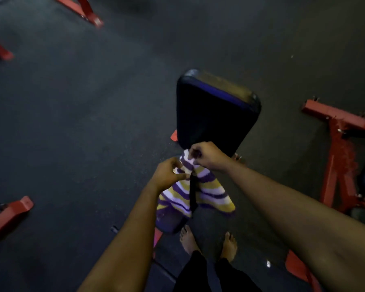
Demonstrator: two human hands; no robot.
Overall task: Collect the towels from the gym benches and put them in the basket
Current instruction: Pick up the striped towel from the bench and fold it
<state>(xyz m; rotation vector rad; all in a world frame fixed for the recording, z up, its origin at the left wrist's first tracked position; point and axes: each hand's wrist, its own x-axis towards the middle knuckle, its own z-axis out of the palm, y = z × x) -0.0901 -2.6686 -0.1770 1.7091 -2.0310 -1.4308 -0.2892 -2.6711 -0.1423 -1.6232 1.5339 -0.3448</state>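
Head view: we pinch the striped towel (211, 192) at the table's (215, 110) near end.
Our left hand (169, 173) and right hand (207, 154) both grip its bunched top; the rest hangs toward the floor (72, 123). A thin pinch may slip, or the cloth could catch on the dark strip (192, 192) it straddles.

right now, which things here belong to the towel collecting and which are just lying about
Job in hand:
- striped towel, pinched at its top by the left hand and right hand
- black padded bench behind it
- basket: not in view

Just lying about:
- red steel frames
- dark rubber floor
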